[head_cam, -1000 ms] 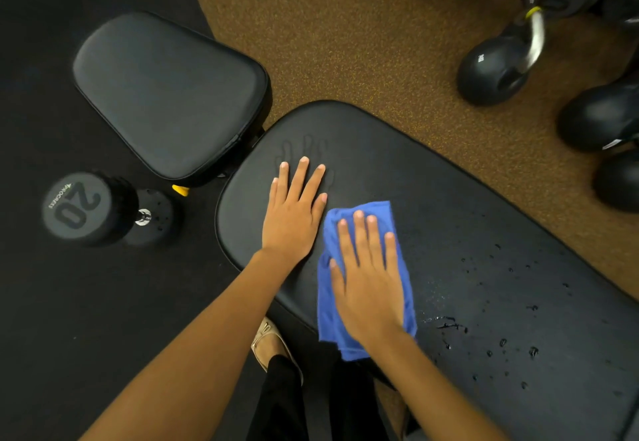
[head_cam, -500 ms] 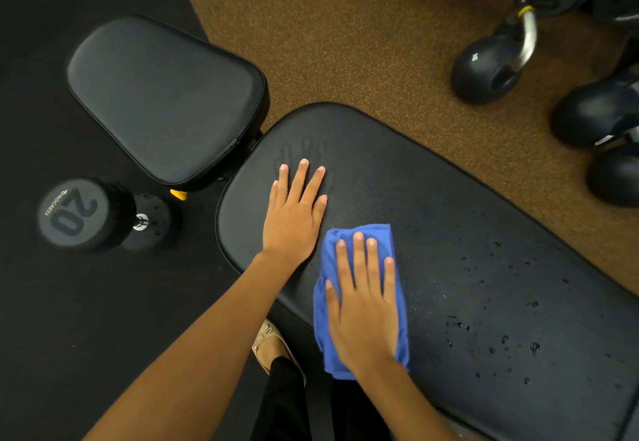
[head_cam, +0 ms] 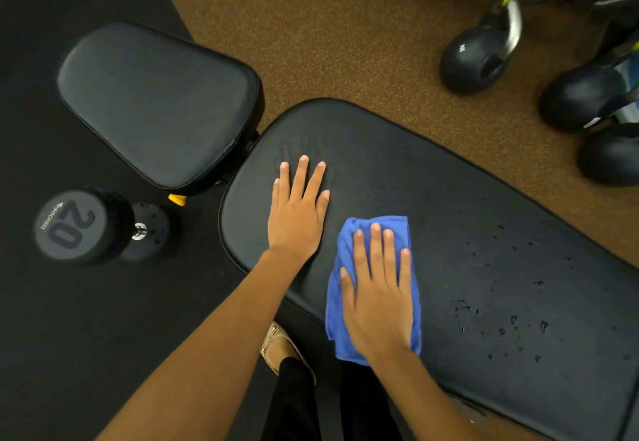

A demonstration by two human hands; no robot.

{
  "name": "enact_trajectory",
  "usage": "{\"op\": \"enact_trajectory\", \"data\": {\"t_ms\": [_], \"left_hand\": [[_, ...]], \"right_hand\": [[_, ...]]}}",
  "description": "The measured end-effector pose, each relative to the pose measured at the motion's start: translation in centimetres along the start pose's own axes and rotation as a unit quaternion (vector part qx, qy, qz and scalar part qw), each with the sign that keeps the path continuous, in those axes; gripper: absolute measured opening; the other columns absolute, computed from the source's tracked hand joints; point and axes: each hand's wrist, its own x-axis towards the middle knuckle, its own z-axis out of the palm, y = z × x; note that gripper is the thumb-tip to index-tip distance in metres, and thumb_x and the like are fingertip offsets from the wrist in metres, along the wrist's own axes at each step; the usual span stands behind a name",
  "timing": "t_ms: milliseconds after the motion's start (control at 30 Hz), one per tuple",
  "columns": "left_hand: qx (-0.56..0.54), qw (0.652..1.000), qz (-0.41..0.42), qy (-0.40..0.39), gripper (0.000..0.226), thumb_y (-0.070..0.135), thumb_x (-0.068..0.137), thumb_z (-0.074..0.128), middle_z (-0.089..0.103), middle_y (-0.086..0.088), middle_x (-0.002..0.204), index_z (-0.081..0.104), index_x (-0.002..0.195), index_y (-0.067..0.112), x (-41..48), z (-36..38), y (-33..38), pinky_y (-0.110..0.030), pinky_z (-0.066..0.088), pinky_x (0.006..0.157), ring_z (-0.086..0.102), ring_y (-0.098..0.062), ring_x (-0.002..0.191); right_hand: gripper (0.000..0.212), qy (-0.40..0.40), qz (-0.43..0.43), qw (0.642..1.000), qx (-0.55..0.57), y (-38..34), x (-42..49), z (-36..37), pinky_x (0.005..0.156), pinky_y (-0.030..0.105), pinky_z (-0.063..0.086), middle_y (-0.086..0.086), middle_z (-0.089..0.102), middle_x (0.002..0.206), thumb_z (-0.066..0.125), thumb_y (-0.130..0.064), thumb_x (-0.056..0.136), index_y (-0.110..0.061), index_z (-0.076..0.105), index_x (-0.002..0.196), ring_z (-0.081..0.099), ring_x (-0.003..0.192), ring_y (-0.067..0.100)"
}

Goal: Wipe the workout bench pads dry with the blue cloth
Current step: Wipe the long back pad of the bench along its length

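right hand [head_cam: 378, 299] lies flat, fingers straight, pressing the cloth [head_cam: 334, 323] onto the surface [head_cam: 397, 171] by its near edge, toward the left end. left hand [head_cam: 297, 212] rests flat and spread on bare surface just beside it, holding nothing. drops [head_cam: 511, 319] sit toward the right end, apart from the cloth. the cloth is pressed, not gripped, so on a long sweep it may bunch or slip from under the palm and smear the water. the seat pad [head_cam: 155, 102] could get missed.

The long black padded bench pad [head_cam: 449, 219] lies bare rightward past scattered water droplets [head_cam: 511, 319], while the flat left hand [head_cam: 297, 219] blocks leftward.
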Motion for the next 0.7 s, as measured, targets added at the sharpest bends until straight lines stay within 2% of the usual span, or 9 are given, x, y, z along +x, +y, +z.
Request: {"op": "enact_trajectory", "data": {"t_ms": [100, 233, 333, 467, 567, 633, 700], "left_hand": [[0.010, 1.000, 0.009, 0.000, 0.057, 0.045, 0.097, 0.011, 0.008, -0.005, 0.158, 0.014, 0.150, 0.024, 0.1, 0.0, -0.2, -0.039, 0.003, 0.116, -0.001, -0.031, 0.145], [0.019, 1.000, 0.011, -0.010, 0.052, 0.037, 0.102, 0.026, 0.005, -0.003, 0.159, 0.011, 0.150, 0.025, 0.1, -0.1, -0.4, -0.038, 0.002, 0.116, -0.004, -0.029, 0.145], [0.010, 1.000, 0.010, -0.003, 0.051, 0.036, 0.102, 0.028, 0.007, -0.003, 0.158, 0.013, 0.150, 0.025, 0.1, -0.3, -0.2, -0.038, 0.003, 0.115, -0.002, -0.030, 0.145], [0.011, 1.000, 0.004, -0.003, 0.051, 0.037, 0.102, 0.025, 0.007, -0.004, 0.158, 0.012, 0.150, 0.025, 0.0, 0.0, -0.1, -0.038, 0.002, 0.116, -0.002, -0.030, 0.145], [0.008, 1.000, 0.007, 0.013, 0.056, 0.045, 0.098, 0.015, 0.012, -0.007, 0.158, 0.017, 0.149, 0.023, -0.1, 0.2, -0.1, -0.040, 0.005, 0.115, 0.003, -0.033, 0.144], [0.006, 1.000, 0.008, 0.017, 0.063, 0.048, 0.093, 0.007, 0.014, -0.008, 0.157, 0.019, 0.149, 0.022, -0.1, 0.4, -0.1, -0.041, 0.006, 0.115, 0.004, -0.033, 0.144], [0.004, 1.000, 0.006, 0.017, 0.064, 0.048, 0.093, 0.007, 0.014, -0.007, 0.157, 0.019, 0.149, 0.022, -0.1, 0.4, -0.1, -0.041, 0.005, 0.115, 0.004, -0.033, 0.144]], "right_hand": [[0.058, -0.015, -0.016, 1.000, 0.002, -2.7, -0.6, 0.9, 0.117, 0.048, 0.010, 0.016, 0.022, 0.156, 0.007, -0.039, 0.103, -0.009, 0.018, 0.151, 0.015, 0.145, 0.030], [0.057, -0.023, -0.070, 0.997, -0.007, -1.5, -0.9, 0.8, 0.116, 0.046, 0.014, 0.012, 0.021, 0.157, 0.006, -0.037, 0.104, -0.010, 0.021, 0.151, 0.017, 0.146, 0.028], [0.055, -0.014, -0.110, 0.994, -0.005, 1.7, -1.1, -0.2, 0.114, 0.046, 0.020, 0.010, 0.020, 0.158, 0.009, -0.036, 0.103, -0.011, 0.022, 0.151, 0.022, 0.145, 0.026], [0.056, 0.022, -0.034, 0.999, 0.008, 3.7, 1.9, -0.1, 0.116, 0.047, 0.017, 0.011, 0.024, 0.157, 0.022, -0.037, 0.101, -0.010, 0.026, 0.150, 0.019, 0.146, 0.026], [0.059, 0.032, 0.045, 0.998, 0.009, 2.4, 4.5, -0.1, 0.116, 0.048, 0.014, 0.016, 0.025, 0.156, 0.022, -0.038, 0.100, -0.008, 0.025, 0.150, 0.022, 0.144, 0.031], [0.060, 0.029, 0.039, 0.999, 0.004, 1.5, 4.6, 0.0, 0.116, 0.048, 0.014, 0.017, 0.023, 0.156, 0.020, -0.039, 0.100, -0.008, 0.024, 0.150, 0.020, 0.145, 0.032], [0.059, 0.017, -0.030, 0.999, -0.007, 1.8, 3.2, 0.1, 0.115, 0.048, 0.016, 0.015, 0.023, 0.156, 0.019, -0.038, 0.101, -0.008, 0.024, 0.150, 0.020, 0.145, 0.030]]}}
